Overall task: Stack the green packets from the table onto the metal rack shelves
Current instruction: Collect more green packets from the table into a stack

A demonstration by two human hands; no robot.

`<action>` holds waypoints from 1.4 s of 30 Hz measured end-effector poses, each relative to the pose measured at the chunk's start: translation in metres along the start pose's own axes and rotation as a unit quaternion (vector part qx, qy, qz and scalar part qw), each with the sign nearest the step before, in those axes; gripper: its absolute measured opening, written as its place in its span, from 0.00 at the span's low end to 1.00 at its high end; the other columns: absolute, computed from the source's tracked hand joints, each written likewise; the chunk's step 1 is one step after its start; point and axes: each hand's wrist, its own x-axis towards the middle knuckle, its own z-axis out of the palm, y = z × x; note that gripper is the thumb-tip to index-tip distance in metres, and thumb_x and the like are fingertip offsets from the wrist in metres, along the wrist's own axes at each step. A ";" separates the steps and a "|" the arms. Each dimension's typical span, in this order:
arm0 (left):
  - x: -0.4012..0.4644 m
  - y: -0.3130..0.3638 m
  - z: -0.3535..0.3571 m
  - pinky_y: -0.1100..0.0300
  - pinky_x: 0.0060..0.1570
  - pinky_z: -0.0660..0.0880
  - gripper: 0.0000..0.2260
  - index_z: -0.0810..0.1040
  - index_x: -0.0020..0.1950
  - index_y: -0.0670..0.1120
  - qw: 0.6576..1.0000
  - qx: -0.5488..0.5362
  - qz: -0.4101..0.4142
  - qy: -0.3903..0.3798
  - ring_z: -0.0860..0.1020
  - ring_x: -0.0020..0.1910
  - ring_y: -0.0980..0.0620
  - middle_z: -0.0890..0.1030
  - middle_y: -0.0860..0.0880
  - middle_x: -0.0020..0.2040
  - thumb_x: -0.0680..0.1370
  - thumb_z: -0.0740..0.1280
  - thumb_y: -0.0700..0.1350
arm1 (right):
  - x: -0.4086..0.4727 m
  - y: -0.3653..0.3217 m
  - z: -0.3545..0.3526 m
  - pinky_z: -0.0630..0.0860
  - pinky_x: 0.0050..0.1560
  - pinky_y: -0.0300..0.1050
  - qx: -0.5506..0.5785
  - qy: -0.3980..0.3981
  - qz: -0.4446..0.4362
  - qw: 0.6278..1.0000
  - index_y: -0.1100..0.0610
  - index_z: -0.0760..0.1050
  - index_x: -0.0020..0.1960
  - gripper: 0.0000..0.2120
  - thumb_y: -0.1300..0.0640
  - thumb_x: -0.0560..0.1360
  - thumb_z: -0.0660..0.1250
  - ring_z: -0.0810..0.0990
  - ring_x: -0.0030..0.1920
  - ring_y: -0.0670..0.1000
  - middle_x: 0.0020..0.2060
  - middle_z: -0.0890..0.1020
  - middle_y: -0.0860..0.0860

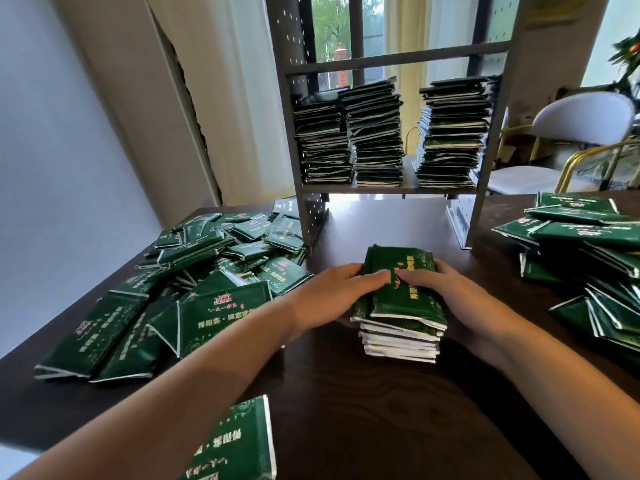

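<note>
A small stack of green packets [401, 317] stands on the dark table [363, 410] in front of the metal rack [384, 190]. My left hand [332, 292] grips the stack's left side with fingers laid over its top. My right hand [446, 289] grips its right side the same way. Three tall stacks of packets [377, 133] fill the rack's middle shelf. Loose green packets lie in a heap at the left [194, 282] and in another at the right [588, 258].
One green packet [235, 445] lies at the table's near edge. The rack's bottom level [388, 216] is a bare pale surface just behind the stack. A white chair with gold legs [571, 140] stands behind the table at the right. A window and curtains are beyond the rack.
</note>
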 end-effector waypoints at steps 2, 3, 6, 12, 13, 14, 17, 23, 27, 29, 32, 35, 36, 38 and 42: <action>-0.004 -0.003 -0.004 0.53 0.58 0.80 0.18 0.80 0.62 0.50 0.999 0.030 -0.016 0.011 0.84 0.54 0.50 0.86 0.50 0.54 0.81 0.64 0.60 | 0.000 0.002 0.000 0.81 0.52 0.54 -0.027 -0.014 0.024 0.999 0.54 0.77 0.62 0.17 0.54 0.74 0.73 0.86 0.49 0.58 0.50 0.87 0.57; -0.006 -0.006 -0.007 0.52 0.57 0.80 0.18 0.81 0.61 0.52 0.998 0.060 -0.011 0.029 0.84 0.53 0.51 0.86 0.51 0.53 0.79 0.64 0.62 | 0.000 0.003 0.000 0.81 0.51 0.54 -0.036 -0.020 0.030 0.999 0.53 0.77 0.61 0.16 0.54 0.74 0.73 0.86 0.49 0.58 0.49 0.87 0.56; -0.015 -0.016 -0.022 0.50 0.60 0.78 0.16 0.81 0.60 0.56 0.979 0.157 0.035 0.127 0.82 0.50 0.55 0.85 0.58 0.50 0.75 0.69 0.60 | 0.000 0.004 -0.001 0.81 0.47 0.51 -0.054 -0.026 0.033 0.998 0.53 0.76 0.63 0.20 0.53 0.72 0.74 0.86 0.49 0.57 0.49 0.87 0.56; -0.052 -0.006 -0.068 0.53 0.65 0.71 0.28 0.68 0.74 0.56 0.849 0.493 -0.112 0.152 0.72 0.68 0.46 0.71 0.48 0.69 0.77 0.65 0.65 | 0.000 0.010 0.006 0.81 0.51 0.55 -0.073 -0.041 0.025 0.996 0.50 0.74 0.64 0.34 0.46 0.60 0.78 0.87 0.49 0.58 0.49 0.87 0.55; -0.055 -0.008 -0.072 0.52 0.66 0.71 0.32 0.65 0.76 0.55 0.837 0.509 -0.157 0.126 0.71 0.69 0.44 0.70 0.46 0.71 0.76 0.64 0.66 | -0.002 0.012 0.009 0.82 0.53 0.56 -0.076 -0.047 0.020 0.996 0.49 0.74 0.63 0.32 0.46 0.61 0.78 0.87 0.49 0.58 0.49 0.87 0.55; -0.056 -0.012 -0.073 0.51 0.67 0.71 0.35 0.62 0.78 0.55 0.831 0.516 -0.180 0.101 0.70 0.70 0.43 0.68 0.45 0.73 0.76 0.65 0.68 | -0.004 0.012 0.012 0.82 0.55 0.58 -0.080 -0.049 0.016 0.995 0.48 0.74 0.63 0.31 0.46 0.62 0.77 0.87 0.49 0.58 0.49 0.87 0.54; -0.060 -0.022 -0.069 0.50 0.71 0.68 0.41 0.55 0.81 0.57 0.838 0.518 -0.163 0.063 0.67 0.74 0.44 0.65 0.47 0.77 0.73 0.68 0.68 | -0.006 0.013 0.014 0.80 0.60 0.62 -0.078 -0.041 0.012 0.996 0.47 0.74 0.64 0.33 0.45 0.60 0.78 0.87 0.49 0.58 0.48 0.88 0.54; -0.059 -0.021 -0.046 0.54 0.67 0.68 0.35 0.56 0.80 0.60 0.868 0.488 -0.026 0.088 0.70 0.70 0.48 0.69 0.52 0.73 0.76 0.68 0.61 | -0.008 0.012 0.015 0.79 0.61 0.64 -0.069 -0.036 0.009 0.997 0.46 0.73 0.65 0.35 0.45 0.59 0.78 0.86 0.51 0.58 0.50 0.87 0.54; -0.059 -0.012 -0.042 0.57 0.66 0.67 0.29 0.60 0.78 0.60 0.903 0.409 0.080 0.107 0.72 0.67 0.52 0.69 0.56 0.72 0.79 0.64 0.62 | -0.007 0.013 0.014 0.79 0.61 0.63 -0.059 -0.035 0.005 0.998 0.47 0.73 0.65 0.29 0.48 0.66 0.77 0.87 0.51 0.57 0.50 0.87 0.54; -0.062 -0.007 -0.051 0.58 0.68 0.65 0.34 0.58 0.79 0.61 0.899 0.424 0.064 0.083 0.68 0.71 0.54 0.65 0.57 0.75 0.76 0.67 0.64 | -0.007 0.013 0.014 0.79 0.61 0.63 -0.057 -0.037 0.007 0.998 0.46 0.72 0.66 0.33 0.46 0.63 0.78 0.87 0.51 0.57 0.50 0.87 0.54; -0.067 -0.005 -0.069 0.54 0.70 0.67 0.44 0.54 0.80 0.62 0.852 0.520 -0.059 -0.020 0.64 0.74 0.52 0.61 0.56 0.77 0.71 0.75 0.62 | -0.007 0.014 0.014 0.79 0.61 0.63 -0.059 -0.041 0.007 0.997 0.47 0.73 0.66 0.35 0.45 0.60 0.78 0.86 0.52 0.58 0.51 0.87 0.54; -0.065 -0.015 -0.073 0.54 0.67 0.69 0.46 0.54 0.80 0.60 0.820 0.562 -0.097 -0.050 0.67 0.71 0.50 0.68 0.53 0.73 0.70 0.77 0.59 | -0.006 0.013 0.015 0.80 0.60 0.62 -0.059 -0.042 0.008 0.997 0.47 0.72 0.66 0.29 0.48 0.68 0.77 0.87 0.51 0.57 0.50 0.87 0.53; -0.064 -0.017 -0.071 0.54 0.66 0.69 0.44 0.55 0.80 0.60 0.818 0.567 -0.085 -0.037 0.67 0.70 0.50 0.69 0.53 0.71 0.70 0.77 0.60 | -0.006 0.013 0.015 0.80 0.60 0.61 -0.059 -0.040 0.010 0.997 0.47 0.72 0.66 0.27 0.49 0.70 0.76 0.87 0.51 0.57 0.50 0.87 0.53; -0.060 -0.019 -0.066 0.54 0.66 0.69 0.42 0.56 0.80 0.61 0.821 0.569 -0.049 -0.001 0.68 0.70 0.50 0.71 0.53 0.71 0.71 0.75 0.61 | -0.006 0.014 0.013 0.80 0.60 0.61 -0.059 -0.035 0.012 0.998 0.47 0.72 0.67 0.26 0.50 0.71 0.76 0.87 0.51 0.56 0.50 0.87 0.53; -0.053 -0.018 -0.059 0.57 0.56 0.71 0.41 0.53 0.79 0.62 0.861 0.505 -0.004 0.068 0.71 0.60 0.51 0.70 0.52 0.65 0.73 0.74 0.58 | -0.005 0.014 0.013 0.79 0.60 0.63 -0.056 -0.031 0.011 0.998 0.47 0.72 0.65 0.23 0.50 0.73 0.75 0.87 0.51 0.57 0.50 0.87 0.53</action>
